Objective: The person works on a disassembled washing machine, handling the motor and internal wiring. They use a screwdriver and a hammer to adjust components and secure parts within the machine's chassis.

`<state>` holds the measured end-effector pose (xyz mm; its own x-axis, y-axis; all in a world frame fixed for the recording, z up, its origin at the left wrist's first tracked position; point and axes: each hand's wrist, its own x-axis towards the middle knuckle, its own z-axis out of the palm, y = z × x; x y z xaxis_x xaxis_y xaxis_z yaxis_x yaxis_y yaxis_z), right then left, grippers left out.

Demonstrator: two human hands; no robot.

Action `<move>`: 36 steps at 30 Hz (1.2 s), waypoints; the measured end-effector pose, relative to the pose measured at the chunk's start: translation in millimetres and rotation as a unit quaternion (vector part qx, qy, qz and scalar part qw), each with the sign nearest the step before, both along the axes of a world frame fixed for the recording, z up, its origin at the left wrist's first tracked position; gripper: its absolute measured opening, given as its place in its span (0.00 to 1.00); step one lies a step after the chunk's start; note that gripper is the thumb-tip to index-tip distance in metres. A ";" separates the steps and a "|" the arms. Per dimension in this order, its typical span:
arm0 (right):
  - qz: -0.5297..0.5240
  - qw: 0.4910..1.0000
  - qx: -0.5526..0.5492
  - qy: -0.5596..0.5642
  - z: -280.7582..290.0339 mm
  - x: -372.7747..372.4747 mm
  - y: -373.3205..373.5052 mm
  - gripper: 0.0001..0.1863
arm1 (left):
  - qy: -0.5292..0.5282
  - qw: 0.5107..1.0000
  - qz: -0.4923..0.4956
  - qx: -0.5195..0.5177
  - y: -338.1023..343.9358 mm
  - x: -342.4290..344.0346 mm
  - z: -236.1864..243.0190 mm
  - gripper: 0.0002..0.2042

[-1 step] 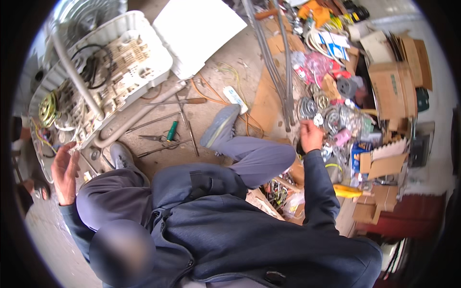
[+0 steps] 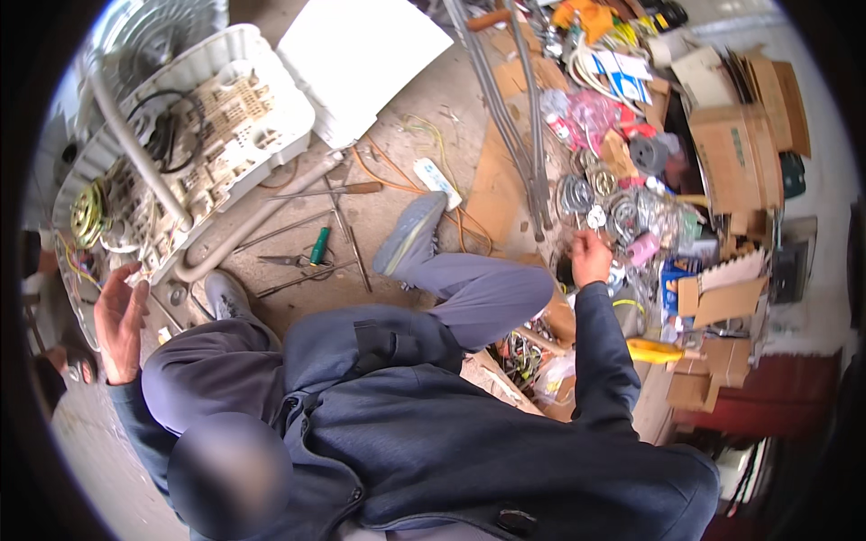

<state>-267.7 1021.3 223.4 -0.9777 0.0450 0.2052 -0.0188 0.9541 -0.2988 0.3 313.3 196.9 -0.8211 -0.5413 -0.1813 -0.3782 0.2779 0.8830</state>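
My left hand (image 2: 121,326) is raised at the left, fingers loosely bent and apart, beside thin coloured wires (image 2: 81,261) at the corner of a white plastic tub (image 2: 307,117). I see nothing held in it. Over on the right, my right hand (image 2: 592,258) is closed, its fingertips pinched together at the edge of a pile of small parts. What it grips, if anything, is too small to make out. Just beyond its fingers lie a small whitish round piece (image 2: 596,217) and coils of grey wire (image 2: 575,196).
On the floor ahead lie green-handled pliers (image 2: 320,245), a long screwdriver (image 2: 363,188), metal rods (image 2: 347,225) and a grey hose (image 2: 262,212). Behind them stand a white panel (image 2: 361,63) and long grey pipes (image 2: 505,108). Cardboard boxes (image 2: 735,162) stack at the right.
My right hand has shifted slightly to the right, and its fingertips have drawn back a little from the whitish round piece. The left hand has barely moved. The whole view has shifted slightly.
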 end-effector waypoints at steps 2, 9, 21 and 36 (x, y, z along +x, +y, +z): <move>-0.070 0.995 0.063 0.011 -15.0 30.3 63.4 0.08 | 0.017 0.993 -0.073 -0.089 11.7 -25.1 17.2 0.15; -0.235 0.967 0.088 -0.037 -123.9 151.6 158.1 0.09 | -0.021 0.879 -0.319 -0.354 85.6 -45.7 86.5 0.20; -0.339 0.842 -0.012 -0.420 -288.0 219.8 126.9 0.36 | -0.155 0.915 -0.318 -0.192 1.9 -14.5 32.0 0.21; -0.219 0.887 -0.405 0.040 -211.5 140.2 111.1 0.15 | -0.209 0.911 -0.264 0.238 7.5 -23.3 -10.3 0.24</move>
